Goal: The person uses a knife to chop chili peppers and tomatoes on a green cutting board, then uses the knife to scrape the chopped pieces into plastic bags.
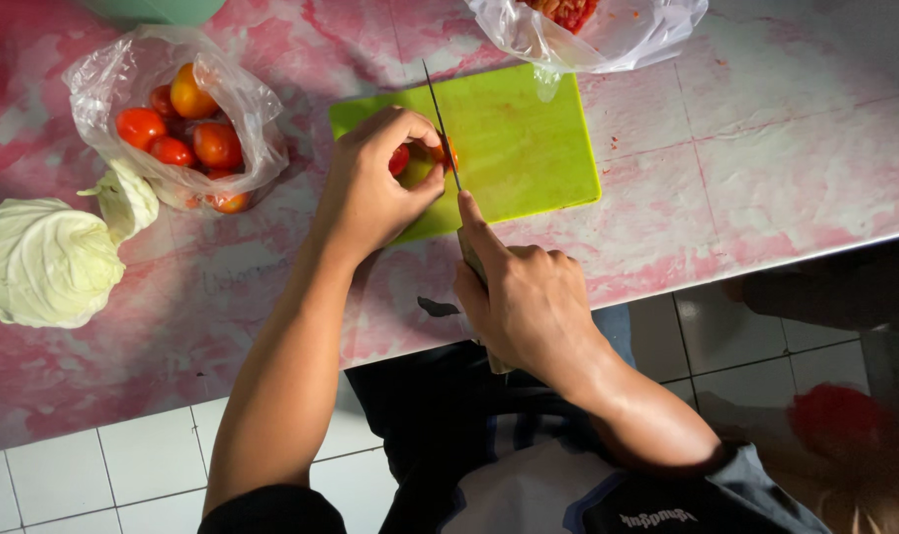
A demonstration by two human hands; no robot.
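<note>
Fingers of the left hand point(370, 193) are curled down tight over a small red tomato point(400, 159), pinning it to the bright green plastic cutting board point(529, 148). At three o'clock from that hand, touching the tomato, runs the thin dark blade of a kitchen knife point(440, 124), tip pointing to twelve o'clock. The right hand point(524, 297) is at five o'clock, wrapped shut around the knife handle, forefinger stretched along the spine of the blade. The tomato sits near the board's nine o'clock edge, and the board lies on a pink-and-white marbled countertop point(786, 168). Out at nine o'clock, a clear plastic bag of red and orange tomatoes point(178, 124) lies open. Beyond it at eight o'clock, a pale green cabbage half point(44, 262). Up at one o'clock, another clear plastic bag holding something red and chopped point(588, 30).
</note>
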